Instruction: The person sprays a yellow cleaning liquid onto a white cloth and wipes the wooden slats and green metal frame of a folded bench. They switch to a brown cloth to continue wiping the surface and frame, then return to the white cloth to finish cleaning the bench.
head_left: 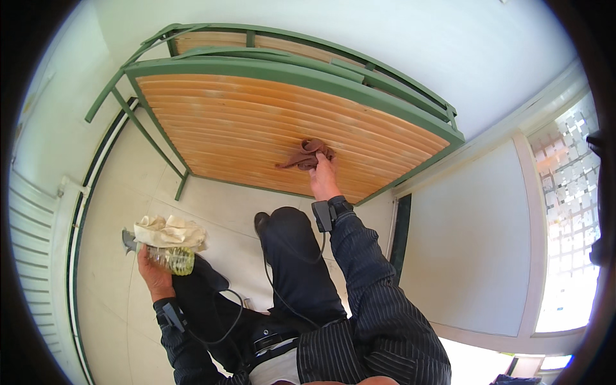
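Note:
My right hand [325, 177] grips a bunched brown cloth [310, 154] and holds it against the slatted wooden panel [231, 130] of a green metal frame [288, 79] that stands against the wall. Low on the left, my left hand [155, 274] is closed around a clear spray bottle [171, 259] with a grey trigger head and yellowish liquid inside. A crumpled cream cloth [168, 232] lies over the bottle, also at my left hand. Part of the bottle is hidden beneath that cloth.
A white radiator [36, 269] and pipes run along the left wall. Pale floor tiles [110, 250] lie under my crouched legs. At right are a white panel door [467, 240] and a bright patterned window [568, 216]. Black cables hang from the devices on both wrists.

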{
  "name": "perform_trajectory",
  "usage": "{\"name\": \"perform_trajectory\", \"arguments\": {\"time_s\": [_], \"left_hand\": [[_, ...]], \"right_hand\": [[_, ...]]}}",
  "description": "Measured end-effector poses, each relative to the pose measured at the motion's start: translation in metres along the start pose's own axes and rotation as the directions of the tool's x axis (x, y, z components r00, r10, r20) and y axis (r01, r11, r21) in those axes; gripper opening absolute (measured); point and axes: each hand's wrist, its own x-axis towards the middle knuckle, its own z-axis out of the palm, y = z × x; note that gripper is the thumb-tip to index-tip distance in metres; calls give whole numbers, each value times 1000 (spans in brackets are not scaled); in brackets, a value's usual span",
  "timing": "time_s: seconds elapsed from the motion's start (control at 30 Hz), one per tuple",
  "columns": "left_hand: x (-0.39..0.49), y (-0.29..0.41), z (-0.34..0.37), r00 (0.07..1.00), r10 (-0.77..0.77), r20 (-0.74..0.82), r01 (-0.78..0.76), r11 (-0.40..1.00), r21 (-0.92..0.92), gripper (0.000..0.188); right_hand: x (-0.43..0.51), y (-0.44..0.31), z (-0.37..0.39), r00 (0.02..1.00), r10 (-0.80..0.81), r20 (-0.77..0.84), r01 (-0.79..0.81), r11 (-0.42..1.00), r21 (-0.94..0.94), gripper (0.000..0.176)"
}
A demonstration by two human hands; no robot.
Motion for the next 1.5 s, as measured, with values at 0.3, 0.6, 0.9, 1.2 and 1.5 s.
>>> {"name": "perform_trajectory", "arguments": {"time_s": [0.3, 0.6, 0.9, 1.2, 1.5], "left_hand": [[-2, -2, -10, 996, 4, -89, -5, 1000, -1, 54], [0, -5, -21, 990, 29, -141, -33, 999, -32, 52], [1, -2, -22, 996, 10, -89, -9, 1000, 2, 47], [-6, 3, -13, 993, 79, -87, -73, 995, 70, 51], [-8, 2, -21, 993, 59, -98, -52, 996, 74, 58]], "right_hand": [[10, -65, -52, 983, -102, 151, 123, 983, -139, 26], [6, -149, -71, 889, -429, -162, 414, 902, -121, 28], [-5, -28, 60, 823, -568, 36, 502, 694, -515, 37], [-49, -18, 139, 655, -594, 467, 722, 308, -619, 36], [-38, -40, 175, 1, -413, 911, 943, -303, -138, 39]]}}
